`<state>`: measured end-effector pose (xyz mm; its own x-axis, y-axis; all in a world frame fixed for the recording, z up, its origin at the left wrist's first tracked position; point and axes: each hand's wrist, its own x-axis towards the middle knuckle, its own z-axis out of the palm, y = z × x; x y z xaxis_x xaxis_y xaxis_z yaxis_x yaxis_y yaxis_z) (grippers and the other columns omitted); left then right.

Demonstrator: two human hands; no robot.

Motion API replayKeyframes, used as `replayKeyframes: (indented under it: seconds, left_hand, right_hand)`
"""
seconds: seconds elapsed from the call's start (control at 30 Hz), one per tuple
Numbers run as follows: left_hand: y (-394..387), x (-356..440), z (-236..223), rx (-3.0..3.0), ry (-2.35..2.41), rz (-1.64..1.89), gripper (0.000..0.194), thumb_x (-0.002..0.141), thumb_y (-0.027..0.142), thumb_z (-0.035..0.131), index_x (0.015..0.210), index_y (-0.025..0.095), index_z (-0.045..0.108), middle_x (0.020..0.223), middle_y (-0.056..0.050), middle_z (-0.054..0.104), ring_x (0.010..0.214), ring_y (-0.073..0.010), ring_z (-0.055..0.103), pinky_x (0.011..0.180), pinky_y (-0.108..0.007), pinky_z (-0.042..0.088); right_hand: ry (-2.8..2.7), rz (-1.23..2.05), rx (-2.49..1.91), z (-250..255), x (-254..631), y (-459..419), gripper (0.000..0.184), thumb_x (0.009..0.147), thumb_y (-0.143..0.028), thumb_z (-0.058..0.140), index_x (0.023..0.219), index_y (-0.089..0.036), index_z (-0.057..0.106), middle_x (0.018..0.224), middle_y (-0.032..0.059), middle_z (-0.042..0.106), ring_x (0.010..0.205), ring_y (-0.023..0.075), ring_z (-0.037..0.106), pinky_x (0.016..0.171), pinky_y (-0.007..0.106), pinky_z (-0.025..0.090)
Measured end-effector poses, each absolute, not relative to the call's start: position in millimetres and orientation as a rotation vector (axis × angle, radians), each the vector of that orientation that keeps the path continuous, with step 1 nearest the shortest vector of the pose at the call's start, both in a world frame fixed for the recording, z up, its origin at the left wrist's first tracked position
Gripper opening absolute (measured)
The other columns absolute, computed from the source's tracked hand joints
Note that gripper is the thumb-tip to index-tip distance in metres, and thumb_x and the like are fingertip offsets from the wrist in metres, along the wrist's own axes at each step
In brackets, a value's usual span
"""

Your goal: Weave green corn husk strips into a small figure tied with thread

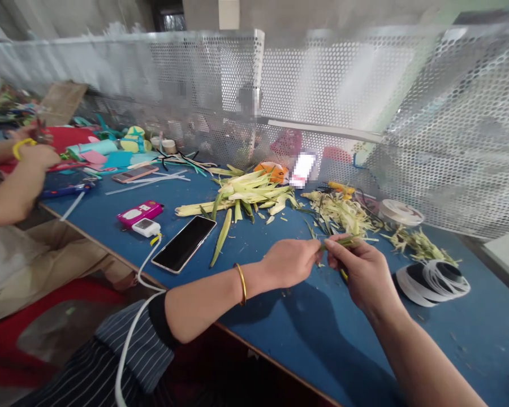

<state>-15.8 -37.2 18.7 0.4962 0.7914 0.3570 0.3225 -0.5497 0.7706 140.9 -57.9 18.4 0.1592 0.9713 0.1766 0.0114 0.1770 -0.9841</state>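
My left hand point(292, 262), with a gold bangle on the wrist, and my right hand point(363, 274) meet above the blue table. Both are closed in a pinch on a narrow green strip of leaf point(346, 241), which looks like corn husk. The strip runs between the fingertips and sticks out past my right fingers. A small yellow piece shows under my right hand, mostly hidden. Behind my hands lies a heap of pale shredded husk point(343, 213). Longer pale green husk leaves point(248, 192) are piled farther left.
A black phone point(185, 243), pink case point(139, 213) and white cable sit left. A cord spool point(433, 282) and tape roll point(401, 212) stand right. A lit phone point(302, 169) leans against the perforated metal screen point(322, 85). At far left, a co-worker's hands point(36, 152) hold scissors.
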Motion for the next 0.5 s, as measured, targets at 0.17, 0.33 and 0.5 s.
replayKeyframes:
  seconds: [0.17,0.33,0.5]
  left_hand:
    - [-26,-19,31,2.213,0.958,0.893,0.019,0.081,0.014,0.059,0.065,0.023,0.058,0.056,-0.001,0.052,0.055,-0.0171,0.048,0.061,-0.025,0.033]
    - [-14,-12,42,2.093,0.884,0.723,0.015,0.082,0.021,0.062,0.068,0.022,0.059,0.059,0.0,0.056,0.054,-0.0144,0.049,0.056,-0.024,0.032]
    - [-2,3,42,1.773,0.803,0.632,0.023,0.088,0.029,0.05,0.07,0.018,0.059,0.063,0.0,0.058,0.049,-0.0107,0.048,0.051,-0.023,0.036]
  right_hand:
    - [-1.094,1.0,-1.145,29,155,-53,0.031,0.062,-0.041,0.083,0.073,-0.017,0.068,0.055,-0.0005,0.061,0.049,0.0112,0.053,0.046,0.023,0.039]
    - [-1.141,0.953,-1.153,31,161,-48,0.034,0.059,-0.044,0.083,0.071,-0.016,0.067,0.055,0.0002,0.063,0.049,0.0121,0.057,0.048,0.024,0.041]
    - [-1.193,0.963,-1.16,27,163,-44,0.034,0.062,-0.046,0.081,0.07,-0.017,0.066,0.056,0.0011,0.065,0.051,0.0133,0.058,0.049,0.025,0.041]
